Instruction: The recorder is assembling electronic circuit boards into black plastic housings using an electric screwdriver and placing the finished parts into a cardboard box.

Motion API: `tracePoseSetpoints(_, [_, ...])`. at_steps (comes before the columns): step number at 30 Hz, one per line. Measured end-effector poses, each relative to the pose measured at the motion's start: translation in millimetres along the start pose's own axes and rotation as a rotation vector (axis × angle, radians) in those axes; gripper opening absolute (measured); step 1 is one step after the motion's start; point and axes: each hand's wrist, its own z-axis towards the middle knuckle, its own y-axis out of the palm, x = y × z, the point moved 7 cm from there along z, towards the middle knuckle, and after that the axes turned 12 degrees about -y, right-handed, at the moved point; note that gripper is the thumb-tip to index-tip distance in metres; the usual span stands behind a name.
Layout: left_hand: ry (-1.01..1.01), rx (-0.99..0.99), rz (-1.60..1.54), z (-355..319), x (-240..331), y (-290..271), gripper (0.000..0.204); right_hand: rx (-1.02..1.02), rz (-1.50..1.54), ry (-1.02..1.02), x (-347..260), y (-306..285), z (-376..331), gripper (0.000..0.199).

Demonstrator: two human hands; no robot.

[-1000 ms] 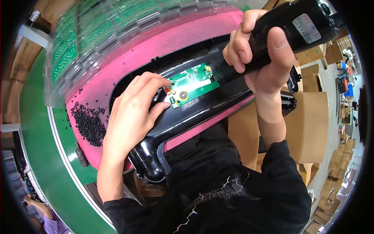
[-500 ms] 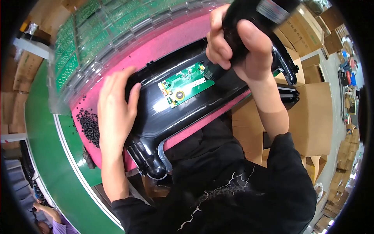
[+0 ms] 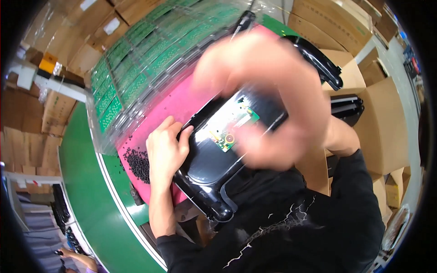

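glossy black housing (image 3: 207,166), green board (image 3: 226,140), pink mat (image 3: 157,119)

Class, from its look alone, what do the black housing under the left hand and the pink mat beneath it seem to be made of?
Black housing: probably moulded plastic, glossy, since light reflects off its smooth curves. Pink mat: likely soft foam or rubber, matte, no reflections; uncertain.

Your glossy black plastic housing (image 3: 205,164) lies tilted on the pink mat (image 3: 154,118), open side up, with a green circuit board (image 3: 227,132) seated inside.

Green bench (image 3: 86,191) bears pink mat (image 3: 157,120); black housing (image 3: 209,159), screws (image 3: 139,164) atop.
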Motion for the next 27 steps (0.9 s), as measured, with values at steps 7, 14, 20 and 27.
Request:
tracePoseSetpoints(7, [0.123, 0.612, -0.109, -94.5, -0.2, -71.8, 0.02, 0.117, 0.281, 0.267, -82.5, -15.4, -52.5, 0.037])
tracePoseSetpoints(14, [-0.585, 1.296, -0.569, -238.6, -118.9, -112.2, 0.027, 0.104, -0.32, 0.181, -86.5, -103.8, -99.5, 0.029])
tracePoseSetpoints(20, [-0.357, 1.133, -1.022, -280.6, -222.6, -104.3, 0.027, -0.041, -0.865, 0.145, -65.1, -158.9, -115.0, 0.023])
tracePoseSetpoints(27, [-0.136, 0.896, -1.475, -332.1, -322.4, -119.9, 0.026, 0.922, -1.415, 0.956, -50.5, -305.5, -475.7, 0.065])
